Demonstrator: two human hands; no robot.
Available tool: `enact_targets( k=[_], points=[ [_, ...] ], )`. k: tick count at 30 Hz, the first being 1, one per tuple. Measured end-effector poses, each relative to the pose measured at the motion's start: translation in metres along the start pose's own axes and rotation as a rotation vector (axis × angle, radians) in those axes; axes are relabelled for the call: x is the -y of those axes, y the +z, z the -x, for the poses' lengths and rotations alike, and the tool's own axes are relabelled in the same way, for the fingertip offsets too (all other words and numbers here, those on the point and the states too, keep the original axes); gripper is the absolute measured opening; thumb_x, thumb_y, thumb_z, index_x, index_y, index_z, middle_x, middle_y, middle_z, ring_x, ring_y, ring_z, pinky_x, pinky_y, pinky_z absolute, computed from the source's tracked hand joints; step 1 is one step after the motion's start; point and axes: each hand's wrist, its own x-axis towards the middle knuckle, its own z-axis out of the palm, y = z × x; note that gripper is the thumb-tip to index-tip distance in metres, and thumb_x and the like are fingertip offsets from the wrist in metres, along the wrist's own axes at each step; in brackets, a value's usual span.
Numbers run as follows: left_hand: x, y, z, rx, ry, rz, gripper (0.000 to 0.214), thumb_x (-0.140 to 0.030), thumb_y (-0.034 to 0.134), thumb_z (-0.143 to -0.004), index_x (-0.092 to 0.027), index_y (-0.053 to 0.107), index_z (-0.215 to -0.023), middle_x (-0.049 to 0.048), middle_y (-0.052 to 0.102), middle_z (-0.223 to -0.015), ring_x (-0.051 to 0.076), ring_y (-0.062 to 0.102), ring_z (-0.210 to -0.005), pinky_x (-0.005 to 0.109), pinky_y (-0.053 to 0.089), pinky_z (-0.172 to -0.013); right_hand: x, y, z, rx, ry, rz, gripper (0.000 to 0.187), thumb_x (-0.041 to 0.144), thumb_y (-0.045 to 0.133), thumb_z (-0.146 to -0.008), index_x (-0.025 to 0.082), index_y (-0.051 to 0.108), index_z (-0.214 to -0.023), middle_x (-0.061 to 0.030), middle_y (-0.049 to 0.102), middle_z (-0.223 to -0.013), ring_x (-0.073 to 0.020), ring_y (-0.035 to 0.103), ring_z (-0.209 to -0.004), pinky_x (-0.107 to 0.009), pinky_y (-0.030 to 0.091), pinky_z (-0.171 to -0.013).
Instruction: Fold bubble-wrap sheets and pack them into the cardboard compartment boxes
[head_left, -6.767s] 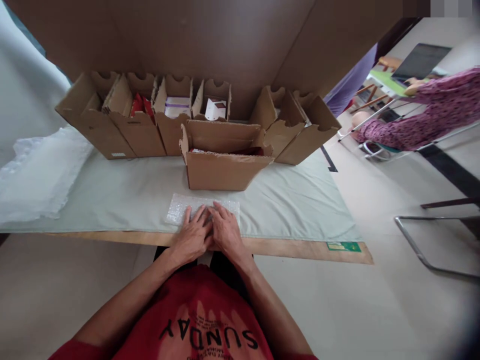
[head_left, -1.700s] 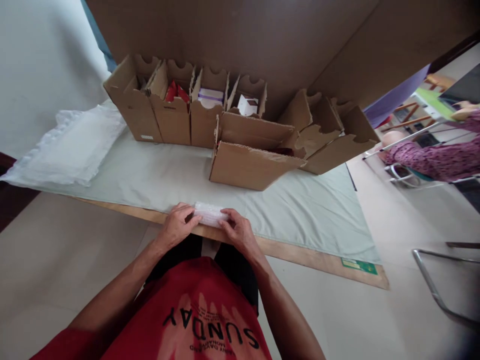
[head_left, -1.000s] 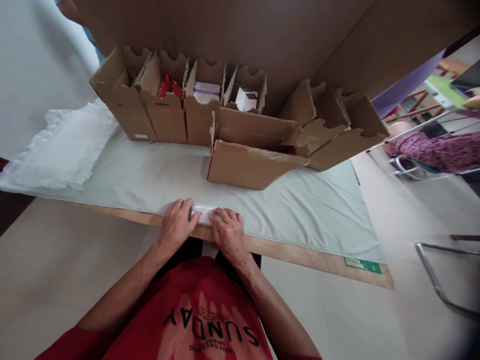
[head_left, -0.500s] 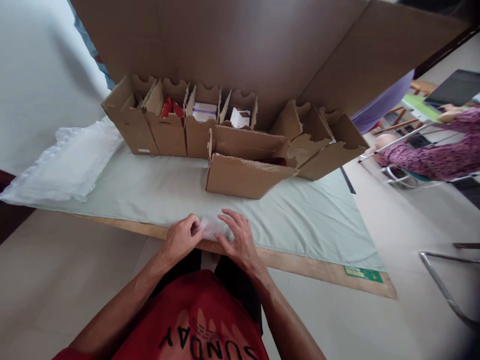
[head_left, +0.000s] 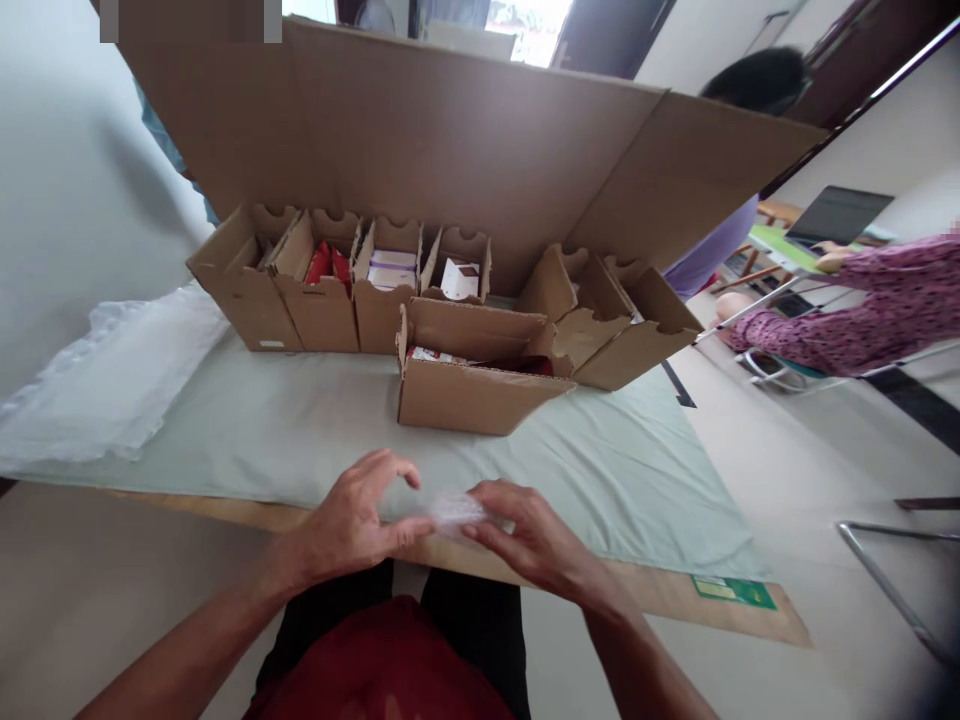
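One small, translucent wrap (head_left: 454, 510), blurred, is between the person's hands at the near edge of the table (head_left: 630, 590). The right hand (head_left: 536, 535) has its grip closed on the wrap, thumb and fingers pinching one end. The left hand (head_left: 352, 520) has a wide-open grip, fingers curved apart from its thumb; whether that thumb touches the wrap cannot be told. Beyond them, a pale green cloth (head_left: 300, 430) carries a lone cardboard box (head_left: 480, 400) with red contents inside. To its left lies a pile of translucent sheets (head_left: 112, 380). Behind stand four open cardboard holders (head_left: 315, 315) in a row, one with red packets (head_left: 319, 262), and two more holders (head_left: 645, 360) at the right. A tall cardboard panel (head_left: 450, 130) rises behind them. Farther right, someone in a pink patterned garment (head_left: 877, 310) sits near a laptop (head_left: 840, 215).
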Motion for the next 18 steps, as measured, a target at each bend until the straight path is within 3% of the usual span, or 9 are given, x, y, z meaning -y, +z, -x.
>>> enact_targets(
  k=[3, 6, 9, 12, 14, 18],
  points=[
    [0.005, -0.014, -0.044, -0.153, 0.146, -0.192, 0.029, -0.030, 0.065, -0.092, -0.019, 0.059, -0.118, 0.0125, 0.071, -0.115, 0.026, 0.066, -0.111, 0.042, 0.054, -0.097, 0.005, -0.043, 0.002, -0.153, 0.014, 0.038, 0.027, 0.042, 0.055, -0.100, 0.021, 0.071, -0.094, -0.0026, 0.070, -0.083, -0.0162, 0.063, -0.072, -0.025, 0.047, -0.062],
    [0.013, -0.017, -0.093, -0.208, 0.209, -0.400, 0.036, -0.023, 0.062, -0.093, -0.015, 0.058, -0.128, 0.0176, 0.066, -0.131, 0.033, 0.057, -0.129, 0.052, 0.048, -0.108, 0.008, -0.086, -0.003, -0.396, 0.032, 0.153, 0.024, 0.043, 0.057, -0.099, 0.023, 0.069, -0.103, -0.0002, 0.068, -0.080, -0.0159, 0.060, -0.068, -0.026, 0.047, -0.061],
    [0.019, -0.009, -0.123, -0.189, 0.210, -0.533, 0.028, -0.015, 0.059, -0.091, -0.012, 0.065, -0.119, 0.0167, 0.072, -0.117, 0.034, 0.063, -0.119, 0.055, 0.049, -0.103, 0.012, -0.119, -0.019, -0.582, 0.016, 0.352, 0.019, 0.040, 0.062, -0.095, 0.024, 0.068, -0.102, 0.0005, 0.067, -0.080, -0.0165, 0.059, -0.068, -0.028, 0.047, -0.062],
    [0.021, 0.001, -0.122, -0.193, 0.226, -0.542, 0.016, -0.011, 0.054, -0.093, -0.015, 0.069, -0.098, 0.0088, 0.074, -0.092, 0.026, 0.068, -0.095, 0.055, 0.048, -0.105, 0.017, -0.139, -0.039, -0.608, -0.071, 0.507, 0.013, 0.035, 0.065, -0.093, 0.025, 0.070, -0.100, -0.0013, 0.071, -0.091, -0.0194, 0.064, -0.078, -0.032, 0.051, -0.071],
    [0.019, 0.005, -0.109, -0.199, 0.246, -0.512, 0.016, -0.010, 0.055, -0.094, -0.017, 0.069, -0.096, 0.0055, 0.074, -0.089, 0.025, 0.067, -0.096, 0.059, 0.042, -0.112, 0.019, -0.149, -0.053, -0.566, -0.155, 0.573, 0.012, 0.033, 0.064, -0.093, 0.026, 0.072, -0.098, -0.0029, 0.072, -0.099, -0.0218, 0.066, -0.088, -0.035, 0.051, -0.078],
    [0.016, 0.009, -0.084, -0.178, 0.251, -0.458, 0.019, -0.007, 0.057, -0.092, -0.018, 0.069, -0.100, 0.0048, 0.075, -0.094, 0.026, 0.066, -0.102, 0.064, 0.034, -0.117, 0.020, -0.157, -0.080, -0.340, -0.233, 0.698, 0.015, 0.030, 0.061, -0.095, 0.026, 0.076, -0.095, -0.0044, 0.072, -0.096, -0.0222, 0.065, -0.089, -0.036, 0.048, -0.081]
  ],
)
